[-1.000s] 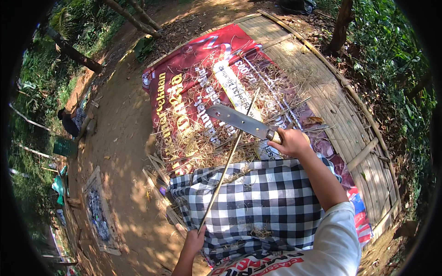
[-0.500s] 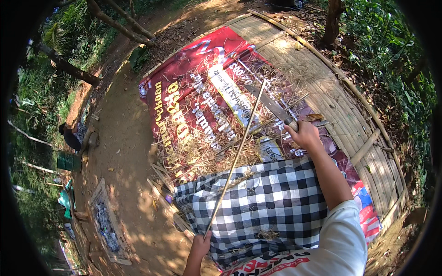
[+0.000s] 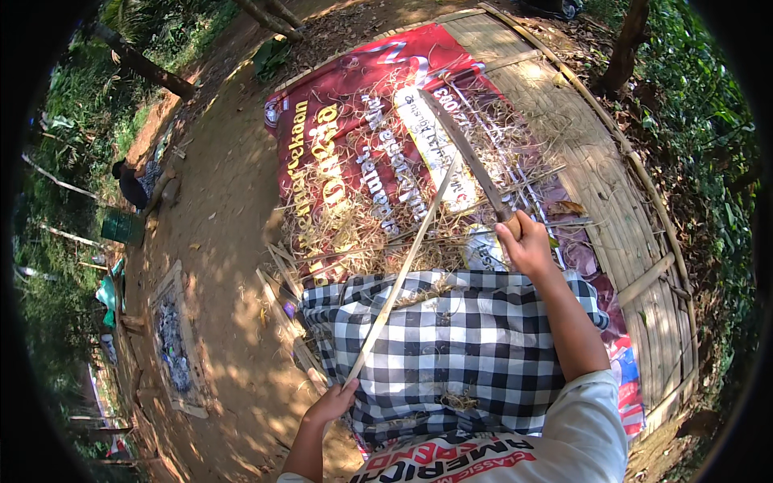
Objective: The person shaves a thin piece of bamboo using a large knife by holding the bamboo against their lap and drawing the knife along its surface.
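L hand point(image 3: 328, 402) is low, near the bottom edge of the checked cloth, fingers closed on the near end of a long, thin pale strip point(image 3: 394, 296), looks like bamboo. Strip slants up & away to the R, over the b/w checked cloth point(image 3: 459, 346) on the person's lap; its far end is just beside the blade, can't tell if touching. R hand point(image 3: 527, 245) is higher & further out, fingers wrapped round the wooden handle of a big knife point(image 3: 467, 153); blade points up & to the L, over the banner.

Red banner point(image 3: 283, 161) w/ printed lettering is spread on a bamboo-slat platform point(image 3: 620, 193), thick w/ curly shavings point(image 3: 338, 249). A few sit on the cloth too. Brown dry leaf point(image 3: 565, 207) lies R of the knife handle.

Over on the L, bare dirt ground point(image 3: 233, 225) w/ a framed ash patch point(image 3: 173, 346). Farther back I see another person point(image 3: 133, 185), low down nr a dk green container point(image 3: 121, 225). Tree trunk point(image 3: 626, 48) & greenery point(image 3: 684, 97) top R.
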Demonstrator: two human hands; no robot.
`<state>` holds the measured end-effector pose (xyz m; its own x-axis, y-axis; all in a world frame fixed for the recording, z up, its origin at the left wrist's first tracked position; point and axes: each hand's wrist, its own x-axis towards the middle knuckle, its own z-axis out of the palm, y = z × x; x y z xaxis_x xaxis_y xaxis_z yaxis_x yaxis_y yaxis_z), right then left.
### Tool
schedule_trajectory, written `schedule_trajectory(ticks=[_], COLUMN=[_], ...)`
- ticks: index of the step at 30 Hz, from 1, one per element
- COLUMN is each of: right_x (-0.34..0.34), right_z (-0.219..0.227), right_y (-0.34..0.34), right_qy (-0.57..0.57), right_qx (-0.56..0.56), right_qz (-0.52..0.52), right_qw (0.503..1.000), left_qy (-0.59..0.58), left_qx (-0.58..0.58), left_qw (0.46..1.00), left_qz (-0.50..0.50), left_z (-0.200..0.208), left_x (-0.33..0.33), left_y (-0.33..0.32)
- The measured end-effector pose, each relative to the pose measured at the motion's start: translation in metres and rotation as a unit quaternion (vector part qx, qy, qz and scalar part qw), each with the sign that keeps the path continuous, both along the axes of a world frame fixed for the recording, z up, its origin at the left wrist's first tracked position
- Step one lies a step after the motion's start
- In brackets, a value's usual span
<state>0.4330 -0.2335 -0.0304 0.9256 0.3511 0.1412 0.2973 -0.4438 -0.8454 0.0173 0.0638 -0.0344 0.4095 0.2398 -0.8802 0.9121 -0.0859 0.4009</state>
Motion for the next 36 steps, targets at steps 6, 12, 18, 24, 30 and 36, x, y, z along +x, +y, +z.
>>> schedule_trajectory(ticks=[6, 12, 18, 24, 30, 36], right_x=[-0.050, -0.072, -0.057, -0.050, -0.045, -0.039], right_z=[0.005, -0.028, -0.027, -0.031, -0.028, -0.033], right_y=[0.037, 0.055, 0.054, 0.043, 0.033, 0.026], right_qy=[-0.095, -0.190, -0.154, -0.179, -0.209, -0.258], right_qx=[-0.226, -0.138, -0.215, -0.227, -0.232, -0.193], right_qz=[0.276, 0.374, 0.380, 0.360, 0.340, 0.322], right_qw=[0.929, 0.898, 0.887, 0.887, 0.887, 0.890], left_qy=[0.020, 0.033, -0.010, -0.043, -0.051, -0.050], left_qx=[-0.040, 0.068, 0.192, 0.242, 0.228, 0.227], left_qw=[0.998, 0.997, 0.980, 0.968, 0.971, 0.970], left_qz=[0.036, -0.008, -0.040, -0.057, -0.058, -0.075], left_z=[0.008, 0.007, 0.011, 0.016, 0.021, 0.021], left_x=[0.012, 0.016, 0.013, 0.016, 0.019, 0.022], left_y=[-0.005, -0.008, -0.024, -0.033, -0.031, -0.030])
